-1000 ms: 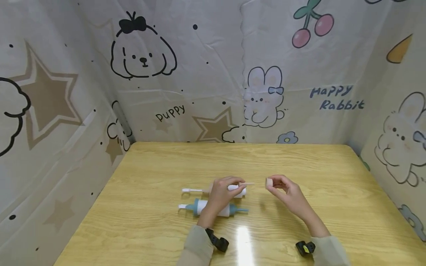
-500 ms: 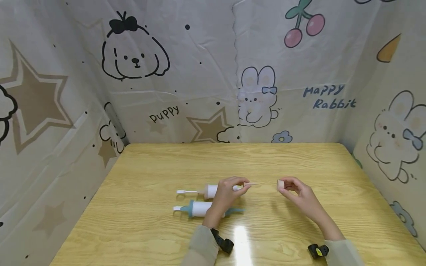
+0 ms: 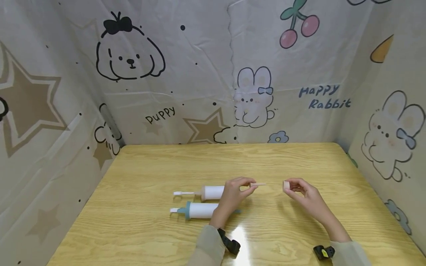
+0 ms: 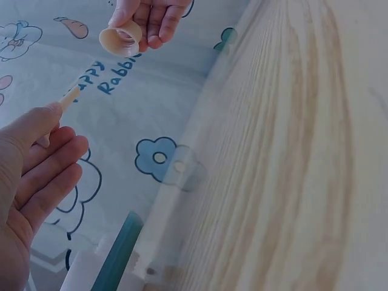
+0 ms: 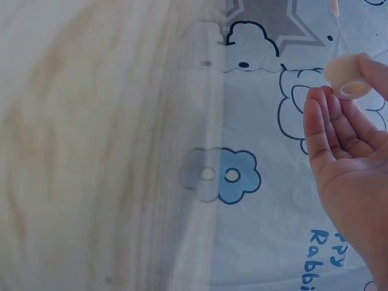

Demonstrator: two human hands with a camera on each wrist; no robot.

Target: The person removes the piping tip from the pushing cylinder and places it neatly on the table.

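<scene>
My left hand pinches a thin, tapered, pale pink nozzle-like piece between thumb and fingertips, its narrow end pointing right. Facing it across a small gap, my right hand holds a short beige ring-shaped cap by thumb and fingers. The left wrist view shows the wide opening of this cap; the right wrist view shows a smaller hole in its other end. Below and left of the hands lie two white tubes, one with pink fittings, one with teal. My left hand and forearm hide their right parts.
Both tubes have white brush-like tips at their left ends. The wooden table meets a printed cloth backdrop at the back and sides. A black wrist camera sits on each forearm.
Both hands have moved right, away from the tubes, still holding the nozzle-like piece and the cap. The gap between these pieces widened, then narrowed slightly. The head view has turned a little right.
</scene>
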